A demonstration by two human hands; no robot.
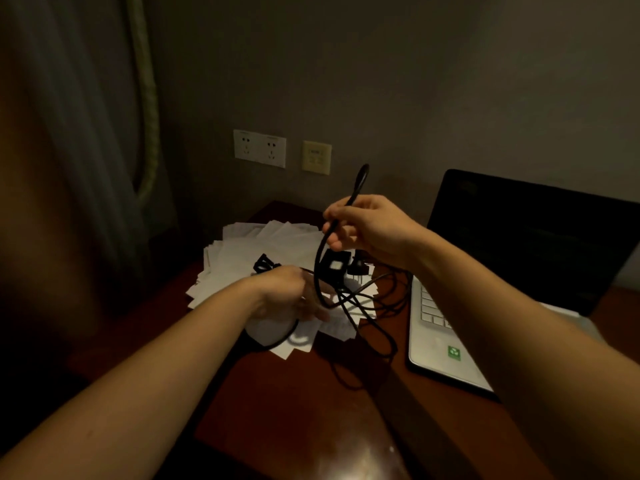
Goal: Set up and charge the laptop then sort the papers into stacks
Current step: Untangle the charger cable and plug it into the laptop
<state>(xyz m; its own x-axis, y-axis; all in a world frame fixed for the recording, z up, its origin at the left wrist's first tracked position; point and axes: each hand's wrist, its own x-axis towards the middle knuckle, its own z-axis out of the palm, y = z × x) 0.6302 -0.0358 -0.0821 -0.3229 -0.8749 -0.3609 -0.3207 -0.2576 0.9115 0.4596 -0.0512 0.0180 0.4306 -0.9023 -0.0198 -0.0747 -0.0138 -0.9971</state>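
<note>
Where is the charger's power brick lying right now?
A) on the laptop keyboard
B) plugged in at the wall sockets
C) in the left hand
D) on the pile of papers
D: the black power brick lies on the white papers, just below the right hand, which pinches the cable and holds its end up; nothing is plugged into the wall sockets.

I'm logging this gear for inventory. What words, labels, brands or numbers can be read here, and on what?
No text is legible.
The green sticker on the laptop: a white symbol, no readable words.
The white label on the power adapter: blurred.
The papers: print too blurred.
The keys: too small.
</note>
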